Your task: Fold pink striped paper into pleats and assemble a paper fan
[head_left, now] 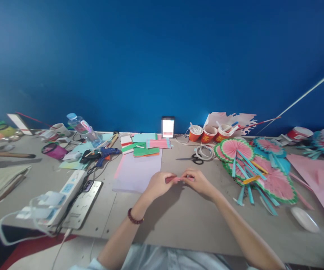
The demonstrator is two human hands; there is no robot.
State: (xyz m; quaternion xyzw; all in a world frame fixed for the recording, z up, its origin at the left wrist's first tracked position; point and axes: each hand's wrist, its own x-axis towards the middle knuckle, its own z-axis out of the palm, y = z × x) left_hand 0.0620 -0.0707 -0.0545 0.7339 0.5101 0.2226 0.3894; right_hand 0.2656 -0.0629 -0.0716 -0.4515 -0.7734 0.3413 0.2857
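Note:
Both of my hands meet over the middle of the grey table, pinching a narrow pink paper strip (171,179) between them. My left hand (161,183), with a dark bead bracelet (135,216) on its wrist, grips the strip's left end. At its right end, my right hand (198,180) has thumb and fingers closed on it. The fingers cover much of the strip. Beside my left hand lies a lilac paper sheet (139,170), with green paper (145,150) and a pink pleated strip (158,144) at its top. Black scissors (197,159) lie beyond my right hand.
Rolls of tape (205,153) and red paper cups (195,133) stand behind. Pink paper fans (236,150), pink sheets (316,180) and a white mouse (304,219) are on the right. Leftward are a power strip (68,191), a phone (84,204), a glue gun (105,153) and a bottle (84,128).

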